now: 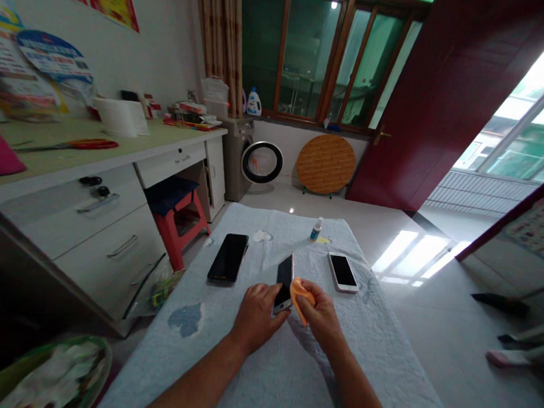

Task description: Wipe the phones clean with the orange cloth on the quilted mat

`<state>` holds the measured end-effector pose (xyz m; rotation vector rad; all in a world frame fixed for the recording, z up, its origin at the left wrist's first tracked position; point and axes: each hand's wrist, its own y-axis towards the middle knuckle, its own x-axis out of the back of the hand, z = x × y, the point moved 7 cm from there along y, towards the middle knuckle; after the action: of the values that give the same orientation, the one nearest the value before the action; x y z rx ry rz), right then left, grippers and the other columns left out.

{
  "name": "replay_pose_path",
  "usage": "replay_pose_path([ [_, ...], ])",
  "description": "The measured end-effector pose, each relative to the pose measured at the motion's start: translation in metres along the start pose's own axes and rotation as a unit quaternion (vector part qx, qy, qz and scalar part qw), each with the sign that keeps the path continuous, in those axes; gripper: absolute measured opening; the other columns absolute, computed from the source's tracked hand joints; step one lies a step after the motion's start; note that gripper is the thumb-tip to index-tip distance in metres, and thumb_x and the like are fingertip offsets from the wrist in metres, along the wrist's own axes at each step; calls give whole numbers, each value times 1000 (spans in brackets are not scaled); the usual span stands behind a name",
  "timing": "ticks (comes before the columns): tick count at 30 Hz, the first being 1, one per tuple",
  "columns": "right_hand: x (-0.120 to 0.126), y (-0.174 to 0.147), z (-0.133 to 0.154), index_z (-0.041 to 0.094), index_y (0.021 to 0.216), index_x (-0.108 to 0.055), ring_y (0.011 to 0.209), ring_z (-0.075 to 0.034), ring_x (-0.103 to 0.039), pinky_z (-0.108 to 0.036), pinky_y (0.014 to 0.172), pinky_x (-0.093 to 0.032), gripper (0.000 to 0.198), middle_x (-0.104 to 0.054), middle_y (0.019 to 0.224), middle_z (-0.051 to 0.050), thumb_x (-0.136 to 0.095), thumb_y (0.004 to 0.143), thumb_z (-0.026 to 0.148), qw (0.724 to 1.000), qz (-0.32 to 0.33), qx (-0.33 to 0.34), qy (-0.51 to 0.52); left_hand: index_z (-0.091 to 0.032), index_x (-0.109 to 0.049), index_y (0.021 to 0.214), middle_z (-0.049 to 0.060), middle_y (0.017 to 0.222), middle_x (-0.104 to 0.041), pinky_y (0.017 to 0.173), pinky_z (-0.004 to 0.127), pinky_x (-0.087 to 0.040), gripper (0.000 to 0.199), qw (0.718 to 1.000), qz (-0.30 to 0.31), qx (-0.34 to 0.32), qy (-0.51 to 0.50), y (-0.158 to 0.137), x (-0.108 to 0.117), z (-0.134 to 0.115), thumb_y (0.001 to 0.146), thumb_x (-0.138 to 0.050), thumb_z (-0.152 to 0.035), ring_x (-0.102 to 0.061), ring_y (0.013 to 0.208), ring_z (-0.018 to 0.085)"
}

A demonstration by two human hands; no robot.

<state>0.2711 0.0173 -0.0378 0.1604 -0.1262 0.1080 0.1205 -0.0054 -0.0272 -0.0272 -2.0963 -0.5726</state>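
Note:
My left hand (pixel 259 312) grips a smartphone (pixel 285 273) by its near end, holding it tilted up on one long edge over the cloth-covered table. Its dark screen faces left. Pinched in my right hand (pixel 323 313) is an orange cloth (pixel 301 298), pressed close against the phone's right side; whether it touches there I cannot tell. A black smartphone (pixel 228 259) lies flat to the left. On the right rests a white smartphone (pixel 343 272) with a dark screen. Behind them stands a small spray bottle (pixel 315 230) with a blue label.
A pale blue patterned cloth (pixel 186 366) covers the table. To the left are a white-fronted desk (pixel 98 217) and a red stool (pixel 178 219). A washing machine (pixel 235 158) with its round door swung out and a round wooden tabletop (pixel 325 164) stand at the back.

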Motion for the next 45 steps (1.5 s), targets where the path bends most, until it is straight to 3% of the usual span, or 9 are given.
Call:
replay_pose_path([
  [3, -2, -1, 1, 19, 101, -66, 89, -20, -63, -31, 82, -49, 32, -68, 101, -5, -65, 78, 41, 1000, 7, 3, 8, -19, -51, 128, 9, 107, -67, 89, 43, -45, 52, 1000, -14, 16, -17, -1, 2, 2, 79, -63, -33, -59, 99, 27],
  [6, 1, 0, -5, 18, 97, -65, 76, -17, -60, -27, 71, -49, 33, -66, 86, -3, -64, 77, 43, 1000, -3, -14, -22, -19, -40, 137, 8, 103, -66, 88, 42, -46, 61, 998, -25, 40, -48, -4, 3, 6, 80, -59, -27, -61, 94, 25],
  [13, 3, 0, -12, 17, 92, -64, 61, -13, -53, -23, 55, -43, 30, -61, 72, 0, -62, 77, 43, 998, -12, -39, -44, -19, -22, 146, 8, 102, -66, 77, 35, -50, 74, 988, 13, 95, -124, -10, -5, 10, 81, -57, -27, -64, 84, 22],
  [17, 5, 0, -11, 18, 90, -64, 63, -14, -54, -24, 58, -43, 24, -61, 73, 0, -58, 78, 39, 996, -22, -32, -84, -21, -23, 146, 12, 119, -61, 90, 42, -45, 84, 990, 4, 97, -106, -11, -6, 15, 74, -66, -29, -59, 106, 28],
  [20, 5, -1, -9, 18, 89, -64, 67, -15, -56, -25, 62, -44, 22, -63, 75, -1, -56, 79, 36, 992, -30, -16, -124, -23, -24, 146, 10, 116, -62, 89, 42, -44, 90, 993, 6, 99, -61, -14, -8, 19, 70, -71, -32, -58, 104, 29],
  [29, 1, -2, -3, 19, 87, -63, 66, -15, -57, -24, 62, -43, 16, -64, 74, -1, -54, 79, 30, 979, -25, 33, -199, -17, -49, 132, 10, 105, -59, 88, 41, -41, 73, 992, 26, 116, 53, -13, -1, 21, 70, -73, -46, -52, 100, 29],
  [33, -2, -2, 3, 19, 85, -63, 72, -16, -58, -24, 67, -44, 13, -65, 81, -2, -53, 79, 26, 971, -26, 78, -224, -21, -60, 118, 10, 116, -55, 90, 41, -40, 61, 991, 6, 113, 65, -12, 2, 24, 68, -75, -52, -50, 104, 29],
  [37, -5, -3, 5, 20, 83, -63, 74, -16, -58, -24, 68, -44, 11, -64, 82, -3, -54, 79, 24, 966, -24, 101, -237, -20, -55, 124, 12, 129, -53, 96, 44, -38, 66, 994, -4, 94, 61, -12, 0, 27, 69, -75, -51, -47, 114, 31],
  [45, -6, -3, 5, 20, 82, -62, 73, -16, -58, -24, 68, -44, 9, -63, 81, -3, -54, 81, 24, 964, -21, 101, -246, -20, -59, 118, 10, 123, -60, 95, 44, -40, 56, 996, 3, 78, 37, -9, 0, 26, 72, -74, -48, -51, 111, 30],
])
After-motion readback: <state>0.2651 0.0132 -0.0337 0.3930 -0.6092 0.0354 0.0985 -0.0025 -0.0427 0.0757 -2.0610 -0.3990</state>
